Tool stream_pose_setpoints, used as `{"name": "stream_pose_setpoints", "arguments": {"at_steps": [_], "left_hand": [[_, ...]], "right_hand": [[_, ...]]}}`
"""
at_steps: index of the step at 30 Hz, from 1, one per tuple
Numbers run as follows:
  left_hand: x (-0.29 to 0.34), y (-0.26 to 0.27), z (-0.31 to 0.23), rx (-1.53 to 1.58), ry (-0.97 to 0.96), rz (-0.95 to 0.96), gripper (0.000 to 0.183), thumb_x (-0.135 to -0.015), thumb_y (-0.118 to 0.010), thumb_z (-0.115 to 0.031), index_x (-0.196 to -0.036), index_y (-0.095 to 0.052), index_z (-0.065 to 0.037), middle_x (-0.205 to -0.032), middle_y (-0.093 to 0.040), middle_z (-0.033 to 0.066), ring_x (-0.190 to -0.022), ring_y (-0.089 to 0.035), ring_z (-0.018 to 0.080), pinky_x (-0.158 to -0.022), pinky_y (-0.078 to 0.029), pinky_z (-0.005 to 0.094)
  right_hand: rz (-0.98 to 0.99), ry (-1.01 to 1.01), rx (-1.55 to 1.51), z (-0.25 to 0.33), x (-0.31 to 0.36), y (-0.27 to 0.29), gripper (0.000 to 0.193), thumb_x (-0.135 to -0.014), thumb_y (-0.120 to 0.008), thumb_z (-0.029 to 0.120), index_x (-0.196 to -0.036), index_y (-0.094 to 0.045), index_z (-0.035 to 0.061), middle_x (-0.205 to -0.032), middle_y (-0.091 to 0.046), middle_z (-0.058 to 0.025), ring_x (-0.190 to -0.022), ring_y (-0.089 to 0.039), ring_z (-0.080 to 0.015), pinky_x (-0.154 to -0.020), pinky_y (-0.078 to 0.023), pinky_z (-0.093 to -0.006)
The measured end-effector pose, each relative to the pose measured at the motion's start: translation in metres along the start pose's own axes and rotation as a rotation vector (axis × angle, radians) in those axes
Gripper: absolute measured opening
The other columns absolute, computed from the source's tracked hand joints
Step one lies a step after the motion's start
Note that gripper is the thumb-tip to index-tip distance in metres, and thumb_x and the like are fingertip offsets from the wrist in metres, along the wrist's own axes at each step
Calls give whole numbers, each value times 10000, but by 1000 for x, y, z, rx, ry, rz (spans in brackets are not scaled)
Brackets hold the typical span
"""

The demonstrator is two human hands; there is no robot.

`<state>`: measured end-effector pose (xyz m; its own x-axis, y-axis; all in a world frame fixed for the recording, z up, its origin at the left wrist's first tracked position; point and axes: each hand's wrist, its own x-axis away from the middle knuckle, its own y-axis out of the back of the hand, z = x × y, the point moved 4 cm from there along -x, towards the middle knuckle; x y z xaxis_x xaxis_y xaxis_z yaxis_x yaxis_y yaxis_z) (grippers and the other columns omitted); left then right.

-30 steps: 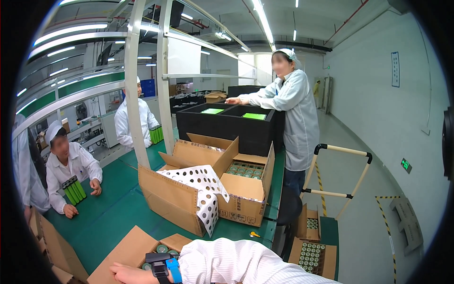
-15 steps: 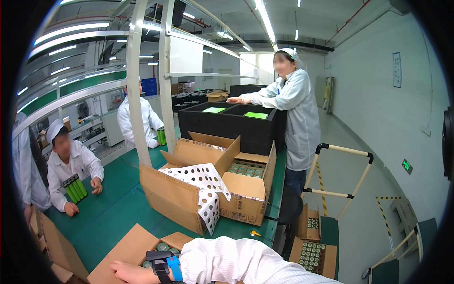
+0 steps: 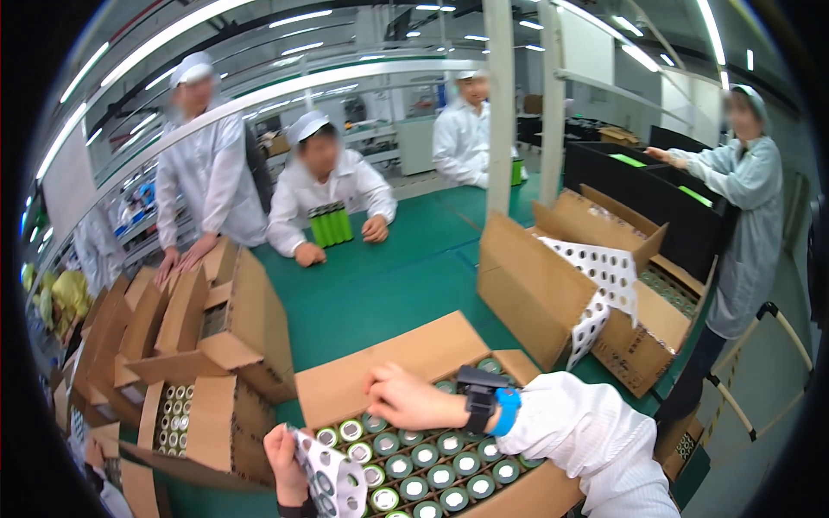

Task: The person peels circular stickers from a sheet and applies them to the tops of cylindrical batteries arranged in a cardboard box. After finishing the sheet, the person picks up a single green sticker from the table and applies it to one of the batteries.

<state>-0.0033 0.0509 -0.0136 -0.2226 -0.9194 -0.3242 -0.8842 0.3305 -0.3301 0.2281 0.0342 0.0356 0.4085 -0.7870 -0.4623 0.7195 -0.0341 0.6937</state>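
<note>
Right in front of me stands an open cardboard box (image 3: 393, 356), its flaps folded out. Cylindrical battery cells (image 3: 440, 476) fill it upright in a divider grid, some with bright green rims, others with dark green tops. My left hand (image 3: 283, 457) is closed on a white sheet with round holes (image 3: 339, 475), which droops over the box's left side. Above the cells at the far side is my right hand (image 3: 410, 398), its fingers loosely bent and apart, with nothing visible in them. A black device and a blue strap circle that wrist.
Several cardboard boxes (image 3: 259, 332) crowd the left, one showing cells. At the right are another open box (image 3: 535, 289) draped with a holed sheet (image 3: 596, 272) and black bins (image 3: 596, 168). Across the green table (image 3: 389, 285), a co-worker sits behind green cells (image 3: 331, 226); other co-workers stand around.
My view has swung left, bringing the left-hand boxes and the near box into sight. My left hand has come into view with the holed sheet. My right hand now shows over the cells.
</note>
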Motion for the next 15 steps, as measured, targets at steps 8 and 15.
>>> {"name": "stream_pose_setpoints", "arguments": {"at_steps": [8,15], "left_hand": [[-1,-7,-4,40,29,-15,276,-889,-530,-220,-770,-560,27,-654,-592,66,-532,-516,88,-498,-394,192],[-2,-9,-7,44,13,6,287,-888,-533,-229,-780,-567,35,-662,-597,67,-538,-524,88,-502,-404,192]], "right_hand": [[46,-56,-114,2,-3,5,124,-820,-550,97,-756,-541,-10,-1014,-496,-105,-992,-441,-271,-872,-370,-355],[34,-34,-63,3,-2,3,166,-805,-547,89,-700,-546,-40,-996,-506,-126,-986,-445,-290,-855,-386,-365]]}}
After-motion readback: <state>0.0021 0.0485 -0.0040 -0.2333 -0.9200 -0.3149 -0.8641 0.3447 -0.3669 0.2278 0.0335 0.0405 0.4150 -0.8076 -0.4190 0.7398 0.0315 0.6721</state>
